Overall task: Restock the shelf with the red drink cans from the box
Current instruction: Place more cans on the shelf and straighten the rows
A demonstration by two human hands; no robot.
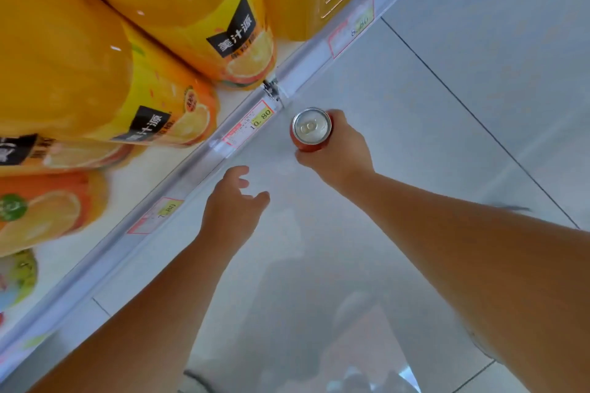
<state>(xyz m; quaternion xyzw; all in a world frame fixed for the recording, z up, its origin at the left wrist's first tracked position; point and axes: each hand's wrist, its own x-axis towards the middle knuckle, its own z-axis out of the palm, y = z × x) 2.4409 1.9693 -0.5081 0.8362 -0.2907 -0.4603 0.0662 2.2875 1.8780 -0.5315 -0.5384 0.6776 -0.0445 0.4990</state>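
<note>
One-handed grip on red can: right hand wrapped round the side, fingers curled on the body, top left uncovered. Held upright just off the shelf edge, beside the 10.80 price tag, out over the floor; not on the shelf yet. Probably gripped by the side and kept upright so as to go in standing, base first. Left hand empty, fingers loose and half curled, near the shelf edge, touching nothing; likely ready to steady or clear a slot. Look of the red can: red body mostly hidden by the hand, silver lid, pull tab in place, no dent seen. Big orange juice bottles crowding the shelf behind the edge; no free slot in view. Box not made out, only a blur low between the arms.
</note>
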